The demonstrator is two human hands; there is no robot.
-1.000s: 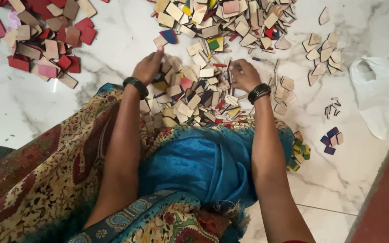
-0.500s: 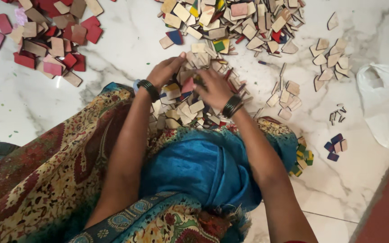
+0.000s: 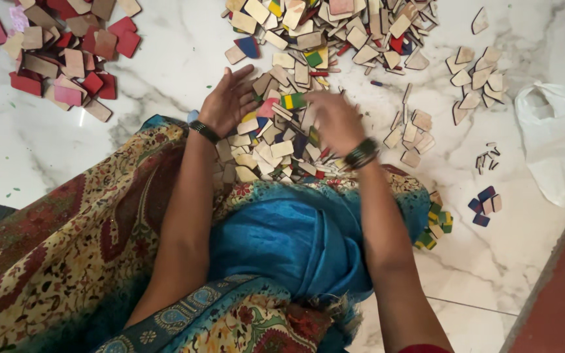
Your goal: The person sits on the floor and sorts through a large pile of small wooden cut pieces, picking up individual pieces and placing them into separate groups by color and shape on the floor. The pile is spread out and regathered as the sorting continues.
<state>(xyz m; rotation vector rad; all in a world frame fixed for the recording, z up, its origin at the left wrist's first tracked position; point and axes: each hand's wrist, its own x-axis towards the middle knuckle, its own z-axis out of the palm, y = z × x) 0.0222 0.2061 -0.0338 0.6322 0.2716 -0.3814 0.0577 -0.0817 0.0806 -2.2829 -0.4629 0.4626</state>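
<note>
While both hands work over the tile heap [image 3: 276, 140] that spills off the blue cloth [image 3: 295, 242] onto the marble floor [image 3: 165, 78], the left hand [image 3: 227, 101] lies open at the heap's left edge, fingers spread and pointing away, gripping nothing, its palm against the outer tiles. Just right of it, across the heap, the right hand [image 3: 335, 121] rests knuckles-up on the tiles, fingers curled downward; it is blurred, so whether it has a piece pinched underneath I cannot tell. Between the two hands sits a green and yellow tile [image 3: 293, 100], close by the right fingertips, among plain wooden pieces. A dark watch [image 3: 204, 131] circles the left wrist and a beaded band [image 3: 361, 155] the right. Beyond the fingertips lies a larger pile [image 3: 335, 26] of mixed tiles. Well away past the left hand is a group of red tiles [image 3: 60, 46]. Out past the right hand lie small wooden clusters [image 3: 472, 72], and farther on a white plastic bag [image 3: 557, 137].
</note>
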